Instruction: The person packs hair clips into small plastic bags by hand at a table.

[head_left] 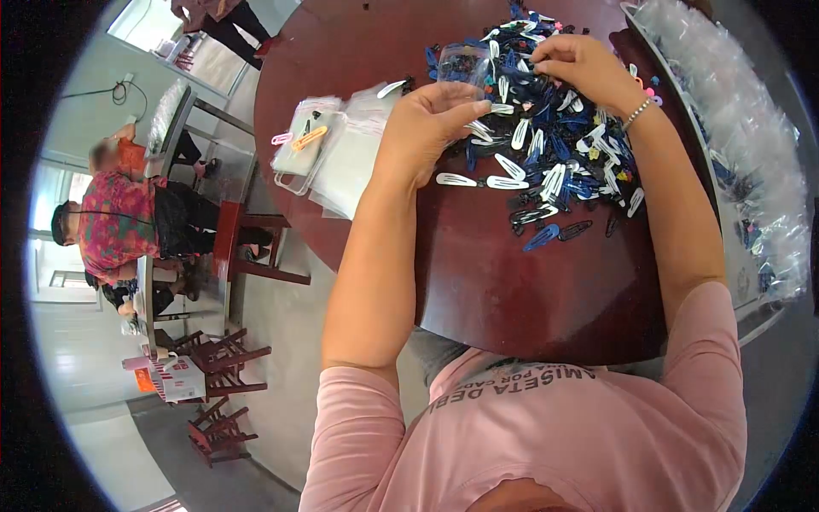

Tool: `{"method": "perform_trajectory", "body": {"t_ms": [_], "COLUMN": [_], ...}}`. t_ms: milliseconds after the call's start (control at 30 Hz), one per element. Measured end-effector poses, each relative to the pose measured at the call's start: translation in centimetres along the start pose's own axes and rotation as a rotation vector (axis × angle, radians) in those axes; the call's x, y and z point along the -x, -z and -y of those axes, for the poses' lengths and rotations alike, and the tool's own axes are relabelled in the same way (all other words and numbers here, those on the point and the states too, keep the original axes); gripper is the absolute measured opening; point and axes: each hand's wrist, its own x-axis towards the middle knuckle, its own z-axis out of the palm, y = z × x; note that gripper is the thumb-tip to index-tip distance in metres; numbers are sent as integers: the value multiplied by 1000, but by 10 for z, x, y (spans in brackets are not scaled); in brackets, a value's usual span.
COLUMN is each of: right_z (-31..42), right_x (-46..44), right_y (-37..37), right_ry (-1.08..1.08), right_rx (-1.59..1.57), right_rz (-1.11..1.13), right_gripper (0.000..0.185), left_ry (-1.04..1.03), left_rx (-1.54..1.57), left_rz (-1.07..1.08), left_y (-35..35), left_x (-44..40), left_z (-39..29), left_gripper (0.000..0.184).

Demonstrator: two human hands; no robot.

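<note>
- Dark red and glossy, a round-edged bench (512,290) is seen in front of a person by whom a pink T-shirt (580,435) printed with dark lettering is worn.
- A loose heap of small snap hair clips (589,145), mostly navy, white and black, is spread over the bench, around and between the two hands.
- The left hand (422,124) is held at the heap's left edge, its thumb and index finger set slightly apart; a small clear plastic pouch (463,61) is seen just beyond its fingers, but whether it is held by that grip cannot be told.
- The right hand (593,72) is placed over the far part of the heap; its grip is narrow, and whether a clip is pinched in it cannot be told. Its wrist is ringed by a pale beaded bracelet (638,113).
- To the left of the left hand, flat clear plastic bags (345,166) are stacked; on them a pink clip (281,138) and an orange-yellow clip (309,137) are laid.
- Along the right side, clear plastic packets (742,128) are piled in a long mass.
- At far left, a multicoloured patterned top (119,213) is worn by another person.
</note>
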Motion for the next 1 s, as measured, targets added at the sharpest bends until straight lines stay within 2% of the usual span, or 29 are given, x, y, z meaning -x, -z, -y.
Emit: {"method": "perform_trajectory", "body": {"t_ms": [67, 133, 300, 500, 567, 600, 667, 700, 733, 800, 867, 933, 967, 1000], "right_z": [-12, 5, 8, 51, 76, 82, 88, 90, 91, 92, 95, 105, 67, 73], "right_x": [-3, 1, 0, 5, 15, 16, 19, 21, 22, 25, 28, 29, -2, 4], "right_y": [4, 6, 3, -5, -18, -21, -25, -29, -30, -32, -36, -31, -38, -33], "right_ry": [2, -203, -184, -100, 87, 87, 280, 310, 305, 305, 271, 224, 1055, 1052], "right_rx": [-45, -165, -319, -152, -97, -96, 32, 46, 46, 243, 240, 14, -289, -289], "right_rz": [18, -44, -81, -44, -164, -160, -144, -153, -153, -135, -144, -89, -163, -160], "right_gripper": [15, 18, 23, 20, 19, 19, 20, 20, 20, 21, 21, 15, 16, 16], "left_ry": [5, 8, 49, 80, 95, 112, 116, 112, 110, 104, 104, 93, 106, 108], "left_rx": [1, 2, 45, 18, 9, -2, -3, -18, -33, -25, -16, -2, -33, -30], "left_rz": [11, 23, 42, 72, 96, 129, 153, 170, 188, 188, 186, 193, 194, 193], "left_y": [2, 3, 3, 2, 2, 2, 0, 0, -1, -4, -5, -4, -2, -1], "left_x": [-1, -2, -3, -1, 1, 2, 2, 3, 3, 5, 6, 3, 2, 2], "left_z": [2, 3, 4, 3, 0, 0, 0, -1, -1, -2, 0, 3, 5, 4], "left_gripper": [33, 33, 36, 32, 34, 35, 38, 39, 39, 38, 37, 38, 36, 36]}}
